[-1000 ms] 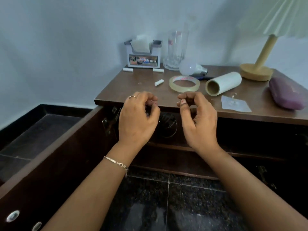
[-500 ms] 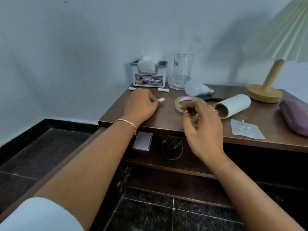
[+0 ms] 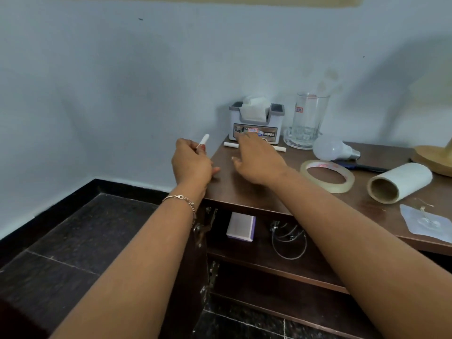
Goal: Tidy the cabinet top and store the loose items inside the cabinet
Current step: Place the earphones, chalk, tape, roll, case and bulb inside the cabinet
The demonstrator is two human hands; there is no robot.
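Note:
My left hand point(image 3: 192, 165) pinches a short white chalk stick point(image 3: 203, 141) and holds it up just past the left edge of the brown cabinet top point(image 3: 247, 189). My right hand point(image 3: 256, 159) reaches across the top with fingers spread over a second chalk stick point(image 3: 231, 145) lying in front of the tissue box point(image 3: 256, 123); a third chalk stick point(image 3: 280, 148) shows to the right of that hand. Further right lie a tape roll point(image 3: 327, 176), a white bulb point(image 3: 332, 149), a cardboard tube point(image 3: 401, 183), a dark pen point(image 3: 362, 166) and a clear adhesive hook point(image 3: 426, 222).
A glass mug point(image 3: 307, 121) stands by the wall and a wooden lamp base point(image 3: 433, 159) at the far right. The cabinet is open below; its upper shelf point(image 3: 269, 259) holds a small purple-edged box point(image 3: 241, 226) and a wire item point(image 3: 288, 241). Dark tiled floor lies to the left.
My left hand has lifted one chalk stick off the top and moved left. My right hand has gone from the tape roll toward the chalk by the tissue box.

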